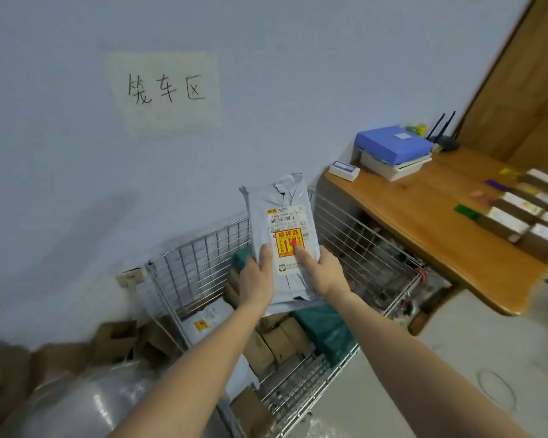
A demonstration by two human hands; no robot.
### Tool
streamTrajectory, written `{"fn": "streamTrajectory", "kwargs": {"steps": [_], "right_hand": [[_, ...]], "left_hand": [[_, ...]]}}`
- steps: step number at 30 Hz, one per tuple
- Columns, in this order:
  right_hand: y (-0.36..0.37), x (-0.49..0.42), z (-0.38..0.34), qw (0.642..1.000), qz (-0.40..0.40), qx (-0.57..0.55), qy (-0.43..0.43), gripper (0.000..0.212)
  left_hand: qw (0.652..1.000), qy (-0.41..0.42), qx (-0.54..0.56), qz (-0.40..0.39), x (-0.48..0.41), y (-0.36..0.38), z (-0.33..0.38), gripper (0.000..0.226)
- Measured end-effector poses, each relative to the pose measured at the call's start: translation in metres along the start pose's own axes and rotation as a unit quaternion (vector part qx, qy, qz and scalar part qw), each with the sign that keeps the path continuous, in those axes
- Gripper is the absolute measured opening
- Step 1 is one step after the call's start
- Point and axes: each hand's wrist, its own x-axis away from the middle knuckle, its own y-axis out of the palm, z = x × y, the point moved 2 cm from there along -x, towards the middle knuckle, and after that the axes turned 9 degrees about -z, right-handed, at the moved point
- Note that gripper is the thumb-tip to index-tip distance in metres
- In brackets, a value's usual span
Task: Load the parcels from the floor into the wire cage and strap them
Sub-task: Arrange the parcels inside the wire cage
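Two hands lift one grey parcel upright above the wire cage.
Left hand and right hand each pinch its lower edge.

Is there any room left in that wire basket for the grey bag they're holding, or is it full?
The wire cage is crowded along its floor: brown boxes, a green parcel and a white bag. Open room lies above them, toward the far corner behind the grey bag held by the left hand and right hand.
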Motion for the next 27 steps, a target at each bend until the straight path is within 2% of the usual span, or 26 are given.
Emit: {"fn": "streamTrajectory", "kwargs": {"steps": [2,3,5,6,9,11,13,16,18,19,21,22,25,27], "right_hand": [[0.009,-0.018,0.018,1.0,-0.017,-0.004,0.017,0.063],[0.013,-0.03,0.032,0.999,-0.034,-0.01,0.031,0.073],[0.021,-0.055,0.059,0.994,-0.068,-0.019,0.08,0.09],[0.024,-0.065,0.069,0.99,-0.094,-0.024,0.101,0.09],[0.028,-0.096,0.085,0.976,-0.149,-0.043,0.156,0.054],[0.03,-0.118,0.096,0.964,-0.2,-0.039,0.169,0.041],[0.03,-0.137,0.107,0.951,-0.253,-0.024,0.175,0.036],[0.041,-0.164,0.147,0.925,-0.309,0.003,0.22,0.038],[0.057,-0.192,0.205,0.913,-0.333,0.039,0.234,0.045],[0.067,-0.202,0.226,0.908,-0.343,0.051,0.234,0.042],[0.095,-0.212,0.256,0.89,-0.367,0.027,0.267,0.017],[0.109,-0.215,0.263,0.881,-0.38,0.029,0.279,0.015],[0.155,-0.23,0.3,0.869,-0.419,0.035,0.26,0.046],[0.19,-0.248,0.338,0.875,-0.42,0.041,0.236,0.049]], "left_hand": [[1.0,-0.02,0.0,0.007,-0.02,0.002,-0.024,0.076],[0.999,-0.038,0.012,0.007,-0.025,0.004,-0.032,0.077],[0.996,-0.072,0.052,-0.011,-0.03,0.006,-0.039,0.064],[0.993,-0.095,0.065,-0.018,-0.034,0.007,-0.044,0.059],[0.982,-0.161,0.098,-0.02,-0.059,0.017,-0.069,0.054],[0.968,-0.211,0.137,-0.008,-0.076,0.026,-0.087,0.055],[0.95,-0.266,0.161,0.028,-0.094,0.031,-0.104,0.062],[0.92,-0.347,0.172,0.062,-0.114,0.037,-0.128,0.043],[0.922,-0.344,0.16,0.075,-0.128,0.041,-0.158,0.043],[0.924,-0.335,0.163,0.083,-0.133,0.042,-0.176,0.046],[0.921,-0.341,0.153,0.111,-0.142,0.041,-0.211,0.045],[0.916,-0.353,0.144,0.123,-0.147,0.04,-0.23,0.043],[0.909,-0.366,0.12,0.161,-0.166,0.036,-0.296,0.036],[0.908,-0.367,0.09,0.179,-0.18,0.035,-0.34,0.037]]}}
